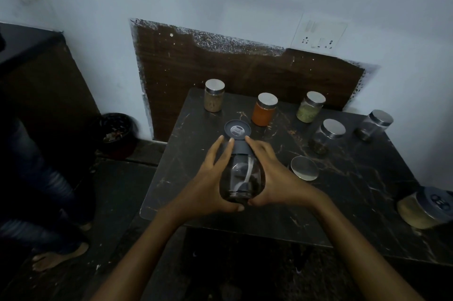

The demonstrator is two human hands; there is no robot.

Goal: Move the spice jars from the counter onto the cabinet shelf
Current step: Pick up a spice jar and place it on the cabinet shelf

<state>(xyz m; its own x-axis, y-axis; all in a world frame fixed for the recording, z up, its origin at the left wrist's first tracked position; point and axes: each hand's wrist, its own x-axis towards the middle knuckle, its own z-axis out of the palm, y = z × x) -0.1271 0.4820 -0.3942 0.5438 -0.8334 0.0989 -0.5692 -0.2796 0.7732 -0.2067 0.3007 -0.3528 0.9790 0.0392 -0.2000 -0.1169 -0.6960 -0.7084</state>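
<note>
A clear jar with a grey flip lid (pixel 241 173) is held above the dark marble counter (pixel 343 197), its lid hinged open and a white scoop inside. My left hand (pixel 208 183) grips its left side and my right hand (pixel 272 178) its right side. Several steel-lidded spice jars stand behind: a brown one (pixel 214 96), an orange one (pixel 264 109), a green one (pixel 310 107), and two nearly empty ones (pixel 327 137) (pixel 373 125). A jar of yellow powder (pixel 425 207) sits at the right edge.
A steel lid or low container (pixel 304 168) lies on the counter right of my hands. A dark bin (pixel 117 134) stands on the floor at left, near another person's legs and bare foot (pixel 58 255). A wall socket (pixel 318 33) is above.
</note>
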